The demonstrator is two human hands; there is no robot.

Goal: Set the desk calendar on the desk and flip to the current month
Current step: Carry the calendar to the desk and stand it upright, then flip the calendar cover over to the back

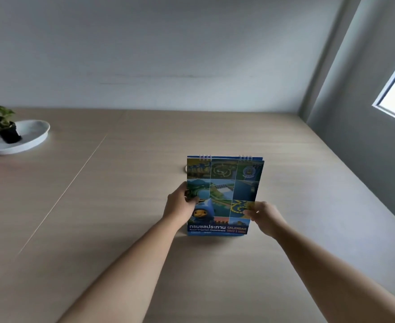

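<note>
my two forearms come in bare from the near edge, no sleeve showing anywhere along them. my left hand (180, 205) wears no ring, watch or band that i can see, and neither does my right hand (265, 217). both wrists are uncovered. no glove on either one. my fingertips are too blurred to tell anything about the nails.

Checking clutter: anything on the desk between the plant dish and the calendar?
Head view: nothing. Bare desk with a thin seam runs from the dish to the calendar.
</note>
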